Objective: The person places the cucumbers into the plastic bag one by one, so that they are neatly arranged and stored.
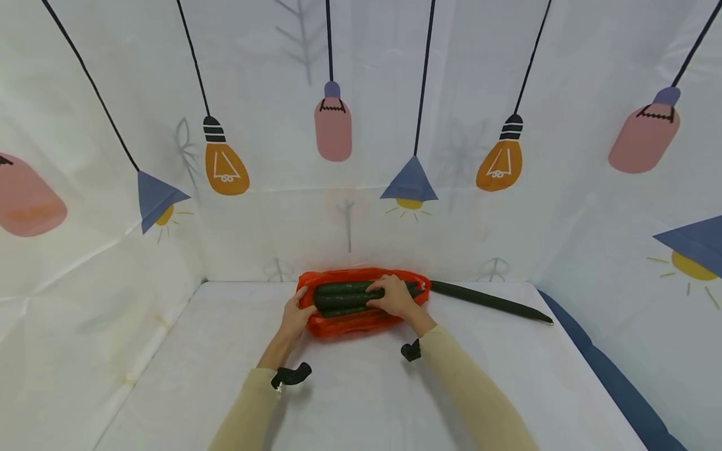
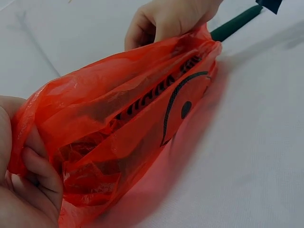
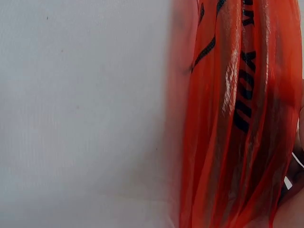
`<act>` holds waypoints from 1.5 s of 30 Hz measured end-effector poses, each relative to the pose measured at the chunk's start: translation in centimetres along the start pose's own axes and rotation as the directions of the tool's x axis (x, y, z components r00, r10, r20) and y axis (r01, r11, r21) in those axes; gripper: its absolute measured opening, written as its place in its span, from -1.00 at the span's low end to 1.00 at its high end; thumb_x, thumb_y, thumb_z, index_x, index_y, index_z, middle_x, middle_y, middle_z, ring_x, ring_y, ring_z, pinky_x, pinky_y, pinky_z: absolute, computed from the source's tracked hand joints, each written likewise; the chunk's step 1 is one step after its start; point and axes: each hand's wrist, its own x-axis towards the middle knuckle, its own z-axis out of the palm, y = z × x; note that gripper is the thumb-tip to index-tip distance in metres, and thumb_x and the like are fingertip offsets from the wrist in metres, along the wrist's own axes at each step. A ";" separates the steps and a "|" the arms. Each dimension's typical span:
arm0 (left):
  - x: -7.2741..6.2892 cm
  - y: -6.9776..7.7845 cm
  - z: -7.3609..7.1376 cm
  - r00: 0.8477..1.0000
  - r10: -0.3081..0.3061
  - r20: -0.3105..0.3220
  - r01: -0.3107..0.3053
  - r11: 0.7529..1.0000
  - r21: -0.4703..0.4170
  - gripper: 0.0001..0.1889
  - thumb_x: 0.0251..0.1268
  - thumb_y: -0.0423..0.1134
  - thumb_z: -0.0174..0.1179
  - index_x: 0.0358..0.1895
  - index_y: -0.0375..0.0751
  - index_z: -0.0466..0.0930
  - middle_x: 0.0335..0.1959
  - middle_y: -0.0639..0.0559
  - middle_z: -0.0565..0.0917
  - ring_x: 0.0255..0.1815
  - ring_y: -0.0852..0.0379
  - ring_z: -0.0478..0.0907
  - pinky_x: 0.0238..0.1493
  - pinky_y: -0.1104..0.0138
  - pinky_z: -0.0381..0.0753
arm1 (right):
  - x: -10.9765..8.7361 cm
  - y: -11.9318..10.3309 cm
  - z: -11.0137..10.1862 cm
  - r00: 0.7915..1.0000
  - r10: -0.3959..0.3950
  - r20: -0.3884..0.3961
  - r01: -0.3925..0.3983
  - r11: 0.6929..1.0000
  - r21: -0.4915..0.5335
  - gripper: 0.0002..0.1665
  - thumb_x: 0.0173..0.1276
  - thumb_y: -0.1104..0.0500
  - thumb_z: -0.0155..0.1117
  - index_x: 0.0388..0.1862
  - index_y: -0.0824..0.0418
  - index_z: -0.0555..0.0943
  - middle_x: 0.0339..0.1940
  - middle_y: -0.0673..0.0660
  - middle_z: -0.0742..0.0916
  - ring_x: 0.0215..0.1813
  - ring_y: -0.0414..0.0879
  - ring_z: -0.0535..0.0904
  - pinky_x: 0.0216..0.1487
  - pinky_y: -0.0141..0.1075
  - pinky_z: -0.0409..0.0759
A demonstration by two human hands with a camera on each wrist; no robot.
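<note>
A red plastic bag (image 1: 361, 324) with black print lies at the back of the white table, its mouth spread in the head view. Several dark green cucumbers (image 1: 341, 300) lie side by side inside it. My left hand (image 1: 294, 318) grips the bag's left end, and the left wrist view shows its curled fingers (image 2: 40, 173) partly under the red film. My right hand (image 1: 393, 297) reaches over the bag and holds a cucumber toward the right end. In the right wrist view, only a little of that hand (image 3: 292, 209) shows at the edge, beside the bag.
One long, thin dark green cucumber (image 1: 491, 299) lies on the table to the right of the bag, its near end touching or under it. A white curtain (image 1: 361, 219) printed with lamps stands behind. Dark blue fabric (image 1: 609, 369) runs along the table's right edge.
</note>
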 end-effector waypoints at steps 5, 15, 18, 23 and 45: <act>-0.2 0.8 0.0 1.000 0.006 0.011 -0.006 1.000 -0.001 -0.21 0.12 -0.59 0.03 0.50 -0.41 0.01 0.50 -0.30 0.05 0.36 -0.17 0.10 0.30 0.05 0.30 | 0.3 0.2 -1.3 1.000 -0.010 -0.008 0.010 1.000 0.006 -0.70 0.12 0.00 0.51 -0.15 -0.02 0.75 -0.10 -0.01 0.68 0.07 0.03 0.46 0.21 0.15 0.29; 0.7 -1.3 -0.1 0.997 0.058 -0.043 -0.055 0.996 0.067 -0.22 0.11 -0.57 0.03 0.50 -0.36 0.07 0.49 -0.23 0.13 0.37 -0.07 0.12 0.31 0.08 0.31 | -0.7 2.9 -4.2 0.996 0.007 -0.089 -0.010 0.999 -0.032 -0.77 0.19 0.05 0.46 -0.18 0.09 0.75 -0.16 0.04 0.72 0.00 0.06 0.54 0.09 -0.02 0.47; 0.6 -1.5 -0.1 0.995 0.072 -0.063 -0.066 0.994 0.090 -0.23 0.11 -0.56 0.05 0.49 -0.34 0.10 0.48 -0.22 0.17 0.39 -0.07 0.12 0.35 0.07 0.23 | -1.4 4.4 -5.4 0.990 0.010 -0.142 -0.016 0.999 -0.035 -0.81 0.22 0.09 0.43 -0.21 0.14 0.75 -0.19 0.09 0.71 -0.03 0.09 0.53 0.05 0.01 0.48; 0.5 -1.7 -0.1 0.993 0.093 -0.072 -0.083 0.989 0.125 -0.23 0.11 -0.54 0.07 0.48 -0.34 0.12 0.44 -0.25 0.24 0.37 -0.11 0.18 0.38 0.06 0.20 | -3.0 7.1 -7.7 0.975 0.029 -0.218 -0.029 1.000 0.002 -0.81 0.25 0.19 0.39 -0.22 0.27 0.75 -0.19 0.17 0.72 -0.09 0.11 0.55 -0.05 0.04 0.51; -0.1 -2.0 0.4 0.992 0.116 -0.048 -0.107 0.981 0.162 -0.26 0.11 -0.57 0.07 0.46 -0.42 0.13 0.44 -0.33 0.21 0.40 -0.18 0.14 0.38 -0.01 0.16 | -11.1 16.2 -12.1 0.933 0.334 -0.136 -0.349 0.930 -0.113 -0.48 0.24 0.09 0.37 0.11 0.35 0.59 0.11 0.44 0.57 0.15 0.40 0.41 0.05 0.33 0.32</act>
